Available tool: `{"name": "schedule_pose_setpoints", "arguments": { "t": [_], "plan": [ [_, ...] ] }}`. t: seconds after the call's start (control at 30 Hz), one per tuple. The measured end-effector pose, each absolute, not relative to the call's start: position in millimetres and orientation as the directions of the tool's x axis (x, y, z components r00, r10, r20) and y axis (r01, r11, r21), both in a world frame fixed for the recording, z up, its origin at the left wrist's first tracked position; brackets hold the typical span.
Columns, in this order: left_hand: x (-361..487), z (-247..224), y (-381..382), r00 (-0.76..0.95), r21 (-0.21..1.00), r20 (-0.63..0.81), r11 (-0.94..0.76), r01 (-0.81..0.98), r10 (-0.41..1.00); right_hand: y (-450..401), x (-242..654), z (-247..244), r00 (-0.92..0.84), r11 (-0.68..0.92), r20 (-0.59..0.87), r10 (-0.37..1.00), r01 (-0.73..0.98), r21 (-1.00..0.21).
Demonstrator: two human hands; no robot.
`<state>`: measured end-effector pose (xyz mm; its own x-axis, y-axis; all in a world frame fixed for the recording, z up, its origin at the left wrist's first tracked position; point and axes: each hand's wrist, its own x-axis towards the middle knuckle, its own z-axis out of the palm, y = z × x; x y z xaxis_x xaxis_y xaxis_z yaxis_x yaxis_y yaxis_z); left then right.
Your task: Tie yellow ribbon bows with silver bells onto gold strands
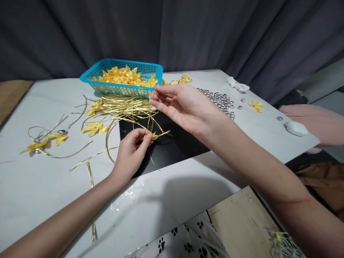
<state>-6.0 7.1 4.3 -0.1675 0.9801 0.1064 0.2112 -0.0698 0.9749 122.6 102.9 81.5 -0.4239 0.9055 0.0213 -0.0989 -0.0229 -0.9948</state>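
Observation:
My left hand [134, 148] pinches a small yellow ribbon flower [155, 136] with gold wire over the black mat [172, 147]. Raised above the mat, my right hand [180, 104] has its thumb and fingertips close together near the basket's front right corner; anything between them is too small to make out. A pile of gold wires [126, 107] lies behind my left hand. Beyond it stands a blue basket [120, 88] of yellow ribbon flowers [123, 76]. Silver beads [220, 102] are spread behind my right wrist.
Finished-looking yellow flowers with wires [37, 145] lie at the left of the white table [67, 190]. A white crumpled item [238, 84], a yellow flower [256, 105] and a small white dish [295, 128] are at the right. Pink fabric [314, 122] is beside the table's right edge.

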Motion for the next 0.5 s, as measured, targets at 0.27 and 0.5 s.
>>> {"name": "schedule_pose_setpoints", "arguments": {
  "t": [0.27,0.5],
  "plan": [
    [-8,1,13,-0.221,0.994,-0.096,0.080,-0.080,0.971,86,148,29,-0.349,0.339,0.232,0.908,0.287,-0.896],
    [-9,1,13,-0.244,0.993,-0.100,0.080,-0.092,0.965,67,157,13,-0.358,0.571,0.446,0.820,0.461,-0.680]
  ]
}}
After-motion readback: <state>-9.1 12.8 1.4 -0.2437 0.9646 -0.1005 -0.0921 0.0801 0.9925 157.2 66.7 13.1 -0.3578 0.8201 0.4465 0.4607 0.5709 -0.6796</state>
